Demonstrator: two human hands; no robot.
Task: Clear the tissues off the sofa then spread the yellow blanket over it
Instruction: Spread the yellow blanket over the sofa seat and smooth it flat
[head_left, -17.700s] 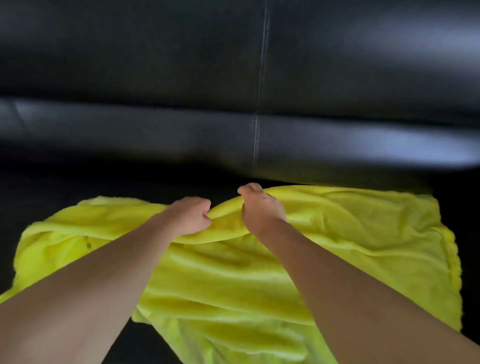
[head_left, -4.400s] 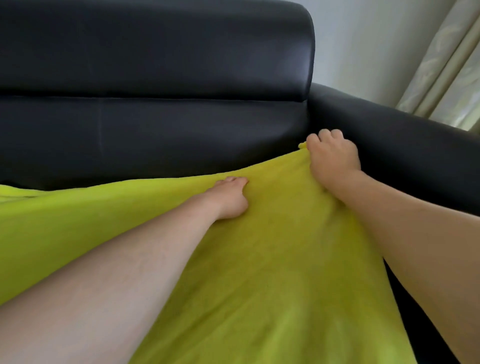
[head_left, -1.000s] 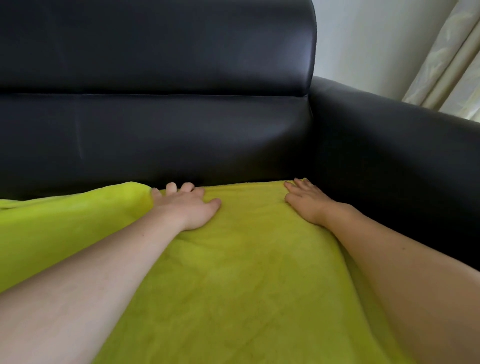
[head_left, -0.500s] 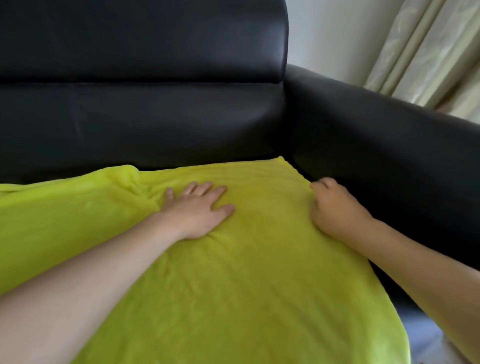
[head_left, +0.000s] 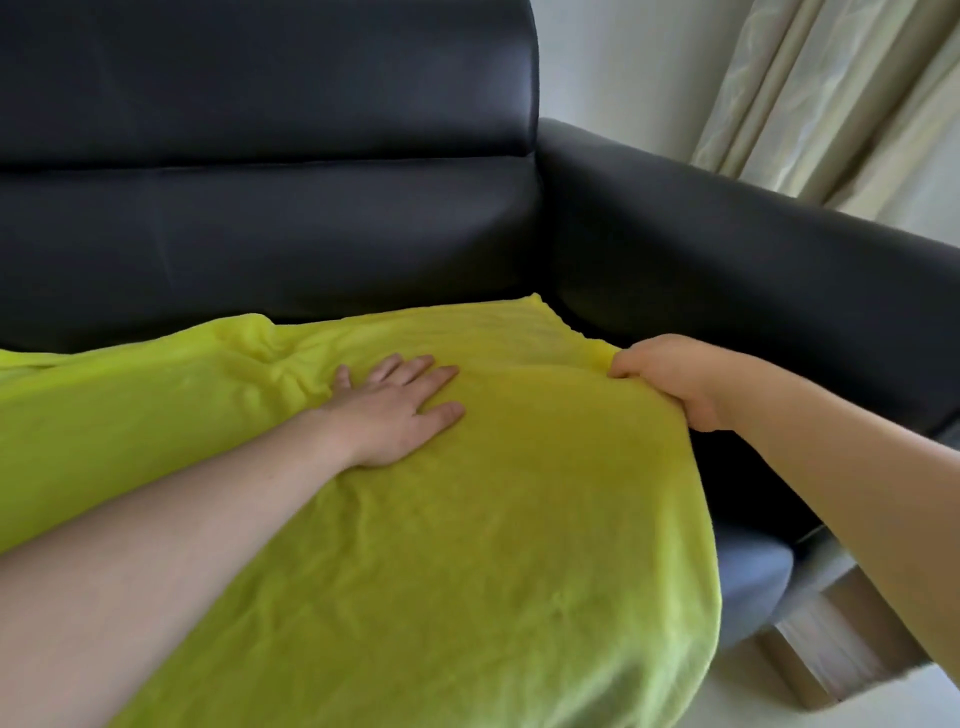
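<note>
Yellow blanket: we are seeing it lying over the seat of the black leather sofa, its far edge reaching the foot of the backrest and its right edge running along the armrest, with small wrinkles near the far edge.
Left hand: it is resting flat on the blanket with the fingers straight and a little spread, palm down, grasping nothing.
Right hand: it is gripping the right edge of the blanket just beside the armrest, with the fingers curled round the fabric.
Tissues: we are not seeing any on the seat.
Behind the armrest: a pale curtain is hanging beside a light wall.
</note>
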